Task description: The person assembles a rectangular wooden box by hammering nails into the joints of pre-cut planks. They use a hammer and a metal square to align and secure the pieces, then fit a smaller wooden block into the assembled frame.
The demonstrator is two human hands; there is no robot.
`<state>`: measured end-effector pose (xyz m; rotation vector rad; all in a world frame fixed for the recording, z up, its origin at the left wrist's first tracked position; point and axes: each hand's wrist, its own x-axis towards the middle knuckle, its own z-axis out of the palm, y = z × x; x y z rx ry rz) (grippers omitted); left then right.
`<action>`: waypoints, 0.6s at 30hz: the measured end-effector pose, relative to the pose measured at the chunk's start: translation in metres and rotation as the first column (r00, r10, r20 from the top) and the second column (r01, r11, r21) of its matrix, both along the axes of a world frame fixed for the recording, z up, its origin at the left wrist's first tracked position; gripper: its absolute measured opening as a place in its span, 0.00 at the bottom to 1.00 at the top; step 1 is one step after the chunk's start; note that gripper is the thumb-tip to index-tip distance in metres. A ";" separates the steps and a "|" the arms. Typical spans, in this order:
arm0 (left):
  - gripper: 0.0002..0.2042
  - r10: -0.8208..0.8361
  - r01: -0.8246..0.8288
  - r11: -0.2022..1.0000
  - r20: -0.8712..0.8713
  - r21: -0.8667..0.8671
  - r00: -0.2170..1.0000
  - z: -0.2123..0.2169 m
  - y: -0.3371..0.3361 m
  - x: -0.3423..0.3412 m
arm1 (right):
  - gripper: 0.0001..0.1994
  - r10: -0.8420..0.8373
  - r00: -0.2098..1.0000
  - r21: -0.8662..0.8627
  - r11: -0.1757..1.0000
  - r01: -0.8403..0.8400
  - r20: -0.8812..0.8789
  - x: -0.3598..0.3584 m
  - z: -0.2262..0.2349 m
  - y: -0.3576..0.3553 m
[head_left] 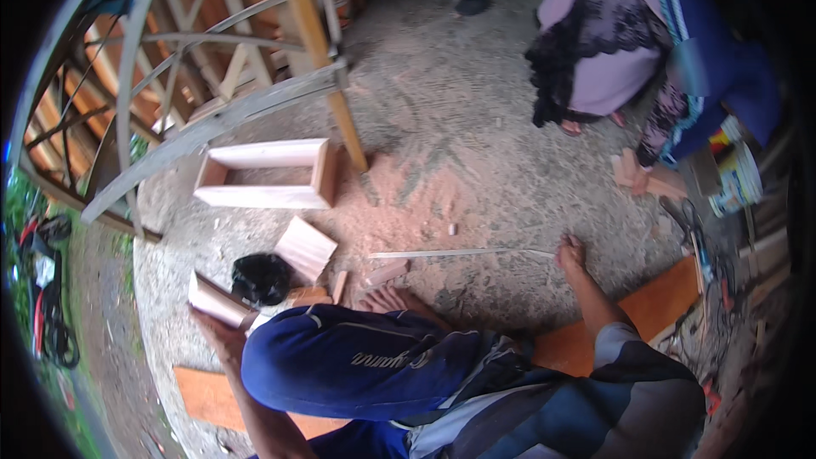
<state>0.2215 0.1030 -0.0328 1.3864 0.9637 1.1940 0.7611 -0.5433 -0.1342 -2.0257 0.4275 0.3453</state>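
My left hand (219, 333), at the lower left, grips a short pale wooden board (219, 299) that is tilted up off the floor. On the right my right hand (570, 253) is closed at the end of a long thin pale strip (442, 253), which lies across the sawdust-strewn floor; I cannot make out its exact kind. A bare foot (387, 298) shows beyond my blue-clad leg (357, 357). Close to its toes lies a small wood block (388, 272). A black plastic bag (262, 279) sits beside the board, next to a flat square wood piece (306, 248).
An open rectangular wooden frame (265, 173) stands farther off, near a slatted wooden structure (212, 123). At the far right, a co-worker's hand (636, 180) touches wood pieces, near a bucket (738, 178) and tools (699, 238). Orange-brown boards (208, 395) lie close by.
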 end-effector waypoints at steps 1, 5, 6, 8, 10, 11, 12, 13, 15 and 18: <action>0.42 0.023 0.021 0.981 0.223 -0.192 0.975 0.009 -0.008 0.005 | 0.12 -0.005 1.000 0.000 1.000 0.005 0.028 -0.002 -0.005 0.000; 0.39 0.319 -0.108 0.863 0.367 -0.493 0.874 0.041 -0.036 0.050 | 0.12 -0.025 0.999 0.019 0.999 0.026 -0.025 0.014 -0.016 0.006; 0.40 0.397 -0.208 0.829 0.284 -0.519 0.873 0.049 -0.046 0.056 | 0.13 -0.061 0.998 -0.075 0.995 0.059 -0.020 0.019 -0.017 0.008; 0.39 0.483 -0.263 0.762 0.248 -0.592 0.840 0.061 -0.055 0.068 | 0.14 0.046 0.999 -0.066 0.997 -0.048 -0.028 0.024 -0.020 0.010; 0.38 0.286 -0.035 0.820 0.355 -0.571 0.890 0.068 -0.067 0.065 | 0.15 0.023 1.000 -0.235 0.972 -0.018 0.021 0.026 -0.025 0.012; 0.39 0.149 0.009 0.905 0.336 -0.425 0.930 0.068 -0.077 0.064 | 0.16 0.058 0.998 -0.213 0.976 -0.054 0.016 0.026 -0.027 0.012; 0.38 0.118 0.027 0.912 0.323 -0.410 0.939 0.069 -0.079 0.063 | 0.16 0.113 0.993 -0.230 0.967 -0.106 0.020 0.025 -0.029 0.013; 0.37 0.073 0.132 0.889 0.419 -0.438 0.905 0.069 -0.082 0.061 | 0.17 0.162 0.986 -0.186 0.971 -0.151 0.045 0.024 -0.031 0.013; 0.40 0.085 -0.085 0.996 -0.036 -0.008 0.996 0.066 -0.090 0.062 | 0.16 0.234 0.965 -0.292 0.937 -0.191 0.119 0.018 -0.028 0.017; 0.36 0.201 -0.195 0.973 0.042 -0.121 0.979 0.062 -0.092 0.071 | 0.15 0.402 0.894 -0.337 0.884 -0.323 0.198 0.000 -0.006 0.037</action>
